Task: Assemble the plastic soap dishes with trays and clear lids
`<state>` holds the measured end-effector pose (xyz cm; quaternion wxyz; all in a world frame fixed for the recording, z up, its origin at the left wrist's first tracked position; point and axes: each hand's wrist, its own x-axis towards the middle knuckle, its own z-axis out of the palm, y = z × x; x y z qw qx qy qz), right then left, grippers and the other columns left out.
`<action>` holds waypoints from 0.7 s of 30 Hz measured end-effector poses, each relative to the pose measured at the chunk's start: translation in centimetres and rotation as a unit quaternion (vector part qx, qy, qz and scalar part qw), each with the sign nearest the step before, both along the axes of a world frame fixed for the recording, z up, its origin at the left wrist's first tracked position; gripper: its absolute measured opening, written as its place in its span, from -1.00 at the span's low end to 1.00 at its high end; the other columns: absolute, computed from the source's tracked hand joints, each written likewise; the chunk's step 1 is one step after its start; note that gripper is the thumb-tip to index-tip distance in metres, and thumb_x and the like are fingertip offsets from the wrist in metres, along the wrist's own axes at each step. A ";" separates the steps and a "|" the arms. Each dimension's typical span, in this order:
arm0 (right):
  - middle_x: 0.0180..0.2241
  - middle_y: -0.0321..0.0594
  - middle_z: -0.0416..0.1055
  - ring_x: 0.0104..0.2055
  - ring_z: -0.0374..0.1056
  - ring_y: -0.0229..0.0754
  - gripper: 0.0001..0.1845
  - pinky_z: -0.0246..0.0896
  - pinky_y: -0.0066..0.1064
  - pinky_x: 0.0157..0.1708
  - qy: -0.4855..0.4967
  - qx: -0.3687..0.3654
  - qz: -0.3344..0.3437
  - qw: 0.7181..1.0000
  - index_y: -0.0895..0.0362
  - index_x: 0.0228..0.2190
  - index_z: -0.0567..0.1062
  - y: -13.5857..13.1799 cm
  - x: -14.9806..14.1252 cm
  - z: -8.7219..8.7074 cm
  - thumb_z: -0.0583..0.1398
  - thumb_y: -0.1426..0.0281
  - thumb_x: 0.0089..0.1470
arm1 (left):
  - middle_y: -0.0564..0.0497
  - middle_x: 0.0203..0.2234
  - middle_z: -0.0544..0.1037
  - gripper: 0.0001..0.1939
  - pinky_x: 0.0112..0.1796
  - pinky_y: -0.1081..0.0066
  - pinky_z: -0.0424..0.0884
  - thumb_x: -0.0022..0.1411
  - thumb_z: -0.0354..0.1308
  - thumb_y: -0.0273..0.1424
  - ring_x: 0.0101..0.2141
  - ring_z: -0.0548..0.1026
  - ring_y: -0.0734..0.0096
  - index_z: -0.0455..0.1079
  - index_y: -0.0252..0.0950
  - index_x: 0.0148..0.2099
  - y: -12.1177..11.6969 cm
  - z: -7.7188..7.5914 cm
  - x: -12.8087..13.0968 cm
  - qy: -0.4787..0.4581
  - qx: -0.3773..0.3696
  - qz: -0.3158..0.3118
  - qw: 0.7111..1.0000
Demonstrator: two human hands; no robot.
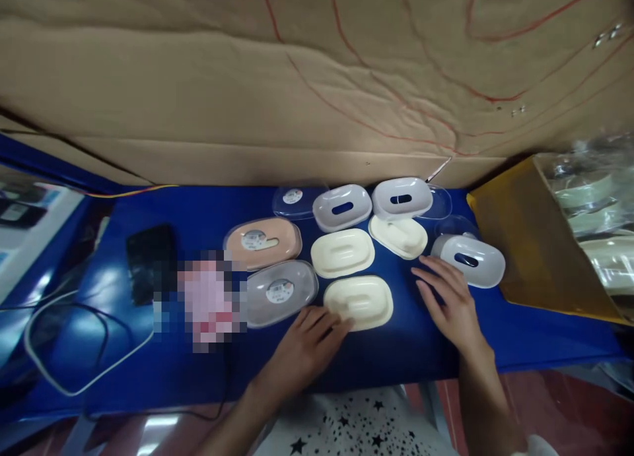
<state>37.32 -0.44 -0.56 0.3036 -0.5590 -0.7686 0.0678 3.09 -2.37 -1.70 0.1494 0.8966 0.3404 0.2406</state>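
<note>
My left hand [313, 344] reaches over the lower left edge of the nearest cream oval dish [364, 304], fingertips at its rim, fingers loosely bent and not wrapped round it. My right hand [448, 304] hovers over the blue table with fingers spread, just left of a pale grey slotted oval dish [488, 264]. Two more cream pieces lie beyond: one flat [341, 253] and one tilted piece [403, 238]. Left of my left hand rests a grey lidded dish [282, 294] with a round label, below a peach lidded dish [277, 245].
Two pale lilac slotted dishes, a left one [321, 212] and a right one [381, 208], stand at the back near clear lids [284, 204]. A cardboard box [525, 245] of wrapped dishes is at right. Cables [42, 357] and a black object [148, 258] lie left.
</note>
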 end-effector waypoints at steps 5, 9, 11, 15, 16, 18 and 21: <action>0.17 -0.13 0.61 0.25 0.52 0.09 -0.70 0.48 0.07 0.19 0.011 -0.025 0.037 0.999 -0.07 0.11 0.63 0.6 -1.2 -0.9 0.24 0.43 0.43 | -0.05 -0.14 0.66 -0.77 -0.08 0.22 0.52 0.51 0.21 -0.54 -0.16 0.54 0.24 0.51 -0.25 0.14 0.5 -0.2 0.5 -0.041 -0.020 0.008 0.999; 0.17 -0.13 0.61 0.24 0.52 0.08 -0.74 0.48 0.06 0.18 -0.003 -0.027 0.051 0.998 -0.04 0.09 0.63 0.2 -1.1 -1.9 0.21 0.37 0.47 | -0.05 -0.12 0.67 -0.79 -0.03 0.22 0.55 0.52 0.20 -0.52 -0.12 0.55 0.24 0.51 -0.22 0.13 0.3 -0.4 0.6 -0.058 -0.026 0.013 0.998; 0.17 -0.14 0.61 0.22 0.53 0.08 -0.73 0.47 0.05 0.18 -0.009 -0.021 0.057 0.998 -0.04 0.09 0.63 -0.1 -0.8 -2.8 0.18 0.32 0.49 | -0.05 -0.12 0.68 -0.81 -0.01 0.21 0.56 0.53 0.20 -0.51 -0.11 0.56 0.24 0.52 -0.21 0.11 0.1 -0.3 0.7 -0.063 -0.021 0.018 0.998; 0.18 -0.19 0.62 0.21 0.54 0.10 -0.68 0.44 0.04 0.17 -0.008 0.007 0.057 0.998 -0.10 0.10 0.64 -0.5 -0.9 -6.1 0.14 0.18 0.51 | -0.03 -0.12 0.69 -0.79 -0.05 0.23 0.59 0.48 0.26 -0.48 -0.10 0.57 0.23 0.53 -0.18 0.10 -0.2 -0.7 0.7 -0.037 -0.023 0.025 0.999; 0.17 -0.20 0.62 0.20 0.55 0.11 -0.66 0.44 0.04 0.16 -0.005 0.020 0.053 0.998 -0.12 0.10 0.64 -0.6 -1.3 -7.0 0.13 0.14 0.51 | -0.02 -0.13 0.68 -0.80 -0.05 0.22 0.59 0.47 0.27 -0.47 -0.11 0.57 0.23 0.54 -0.17 0.09 -0.2 -1.0 0.5 -0.033 -0.022 0.026 0.999; 0.15 -0.23 0.64 0.17 0.57 0.10 -0.63 0.44 0.02 0.11 -0.003 0.041 0.052 0.998 -0.14 0.09 0.65 -0.7 -2.2 -8.4 0.12 0.09 0.50 | -0.03 -0.12 0.68 -0.79 -0.05 0.22 0.60 0.44 0.30 -0.45 -0.08 0.57 0.21 0.54 -0.14 0.09 -0.3 -1.4 0.1 -0.034 -0.021 0.033 0.999; 0.14 -0.24 0.65 0.15 0.58 0.08 -0.62 0.43 -0.01 0.11 0.001 0.042 0.041 0.998 -0.14 0.11 0.65 -1.1 -3.4 -8.6 0.11 0.08 0.50 | -0.03 -0.11 0.67 -0.76 -0.05 0.21 0.61 0.43 0.30 -0.46 -0.08 0.57 0.21 0.55 -0.13 0.10 -0.3 -1.5 -0.2 -0.032 -0.026 0.036 0.998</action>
